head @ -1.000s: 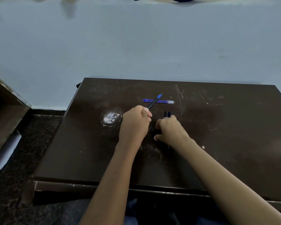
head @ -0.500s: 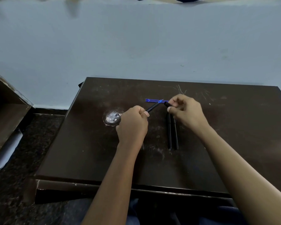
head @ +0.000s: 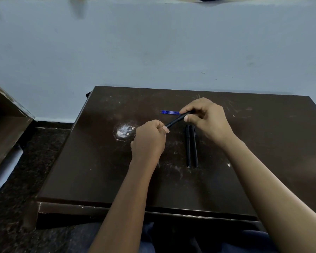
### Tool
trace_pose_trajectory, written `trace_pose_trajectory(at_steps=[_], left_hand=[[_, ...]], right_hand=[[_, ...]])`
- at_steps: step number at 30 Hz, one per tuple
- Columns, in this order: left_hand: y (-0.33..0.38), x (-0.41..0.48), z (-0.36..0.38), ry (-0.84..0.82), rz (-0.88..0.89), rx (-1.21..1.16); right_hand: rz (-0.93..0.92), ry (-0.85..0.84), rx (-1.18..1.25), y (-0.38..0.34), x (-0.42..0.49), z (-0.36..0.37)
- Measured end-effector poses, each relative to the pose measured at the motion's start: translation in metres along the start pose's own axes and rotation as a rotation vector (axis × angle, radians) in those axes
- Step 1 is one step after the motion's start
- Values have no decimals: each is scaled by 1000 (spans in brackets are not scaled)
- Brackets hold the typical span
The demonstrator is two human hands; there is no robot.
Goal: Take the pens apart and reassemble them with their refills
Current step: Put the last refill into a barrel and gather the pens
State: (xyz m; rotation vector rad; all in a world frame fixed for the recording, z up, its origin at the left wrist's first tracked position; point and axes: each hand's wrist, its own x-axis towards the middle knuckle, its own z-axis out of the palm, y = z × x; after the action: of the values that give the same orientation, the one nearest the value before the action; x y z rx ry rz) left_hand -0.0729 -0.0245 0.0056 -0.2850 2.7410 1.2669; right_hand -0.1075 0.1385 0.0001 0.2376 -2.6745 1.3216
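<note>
Nearest the camera, two bare forearms reach over the front edge of a dark brown, scuffed wooden desk (head: pixel 102 170). Two slim black pens (head: pixel 191 146) lie side by side on the desk, touching along their length, pointing away from the person, just right of centre. Above them, the left hand (head: pixel 149 141) is curled shut around the near end of a third black pen (head: pixel 177 119), and the right hand (head: pixel 206 118) pinches its far end between thumb and fingertips; the pen is held off the desk, tilted up to the right. Can't tell from here whether cap, tip section or barrel is under each grip, fingers cover both ends. Step in hand looks like pulling or twisting this pen apart. To do it well: keep left hand as the fixed anchor, turn or pull only with the right, stay along the pen's axis so nothing bends, and keep it over the desk so a small loose part drops there and not onto the floor. Left of the hands, a round whitish worn patch (head: pixel 124 131) on the desk. Farther back, a small bundle of thin blue refills (head: pixel 169 112) lies flat, crosswise, its right end hidden behind the right hand; near the held pen but apart from it. Beyond the desk, a plain pale blue wall (head: pixel 153 52).
</note>
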Motion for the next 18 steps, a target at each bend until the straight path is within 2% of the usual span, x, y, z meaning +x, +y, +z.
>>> trace_pose_trajectory(at_steps=[4, 7, 18], left_hand=[[3, -3, -1, -73, 48, -14], [2, -3, 0, -57, 59, 8], [-7, -1, -3, -21, 84, 94]], right_hand=[[-83, -117, -37, -3, 0, 0], [-74, -179, -47, -3, -2, 0], [-47, -251, -73, -2, -6, 5]])
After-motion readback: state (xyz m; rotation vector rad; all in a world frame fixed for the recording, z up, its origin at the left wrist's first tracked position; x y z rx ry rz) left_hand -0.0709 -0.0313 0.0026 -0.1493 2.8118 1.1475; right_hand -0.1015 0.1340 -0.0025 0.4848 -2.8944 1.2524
